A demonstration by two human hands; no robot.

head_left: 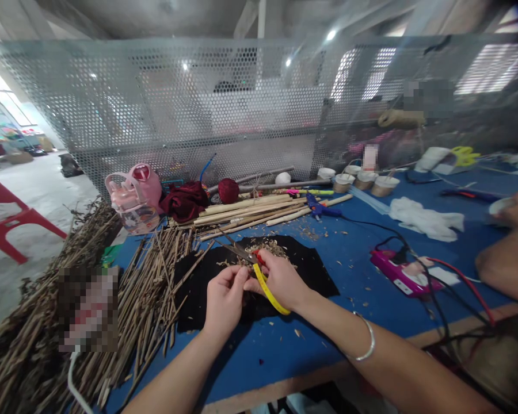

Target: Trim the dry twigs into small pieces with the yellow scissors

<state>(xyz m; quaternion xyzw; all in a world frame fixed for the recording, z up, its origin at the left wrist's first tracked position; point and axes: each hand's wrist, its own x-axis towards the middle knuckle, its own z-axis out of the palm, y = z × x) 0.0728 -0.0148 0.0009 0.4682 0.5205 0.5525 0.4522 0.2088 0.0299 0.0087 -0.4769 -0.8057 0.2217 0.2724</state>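
My right hand [280, 280] is wrapped round scissors [243, 252] with red on the handle; the blades point up and left. A yellow strip [265, 287], perhaps a tape or the handle's other loop, curves along its fingers. Close beside it, my left hand [227, 297] has thumb and forefinger pinched together; what they hold, if anything, is too small to make out. Both hands are over a black cloth [315, 267] on the blue table [285, 351]. Pale shavings [274, 247] lie on the cloth beyond the hands.
Dry stalks [149, 293] cover the left side. Behind the cloth lie peeled sticks [250, 208] and a blue glue gun [322, 208]. A pink jug [136, 198] stands back left. A magenta power strip [403, 275], cables, white gloves [427, 218] and another person's arm [509, 261] are at right.
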